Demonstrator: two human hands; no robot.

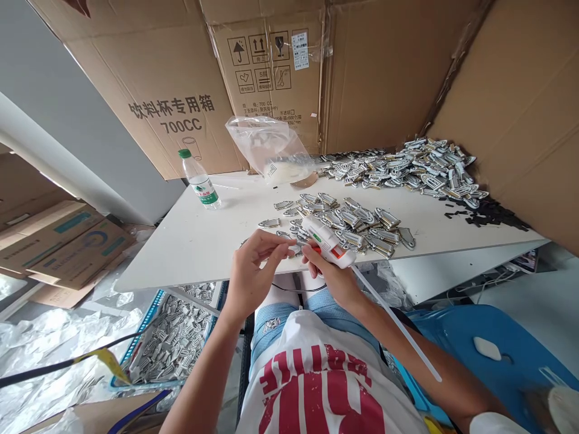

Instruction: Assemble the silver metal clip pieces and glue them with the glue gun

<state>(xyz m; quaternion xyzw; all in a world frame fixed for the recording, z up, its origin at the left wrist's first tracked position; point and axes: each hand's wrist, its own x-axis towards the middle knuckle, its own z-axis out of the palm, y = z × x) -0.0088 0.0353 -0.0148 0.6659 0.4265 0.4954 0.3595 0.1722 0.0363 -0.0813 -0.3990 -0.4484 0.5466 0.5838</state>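
- Glue gun [326, 242], white with a bit of orange and green on it, sits in the right hand [333, 278] right at the near edge of the white table [190, 241]. A long clear glue stick [393, 322] pokes out the back of it and runs down over the right forearm.
- Right hand's fingers are curled round the gun's handle, so it's gripping that. Nozzle points left, toward the other hand.
- Left hand [251, 265] is just beside the nozzle, thumb and fingertips pinched together on a small silver piece [292, 247]. It's tiny and mostly hidden, can't make out much more than that.
- Both hands are over the table edge, above the person's lap, pretty much touching each other at the nozzle.
- Just past the hands there's a loose pile of silver pieces [353, 223] on the table, and a way bigger heap [407, 169] at the far right by the cardboard.
- Little black bits [488, 214] are scattered at the right edge near that big heap.
- Far side of the table: a water bottle [199, 181] with a green cap standing up, and a clear plastic bag [271, 147] near the middle.
- Cardboard boxes [181, 90] wall off the back.
- Down on the floor to the left, a blue crate [151, 313] is full of more of the same silver pieces.
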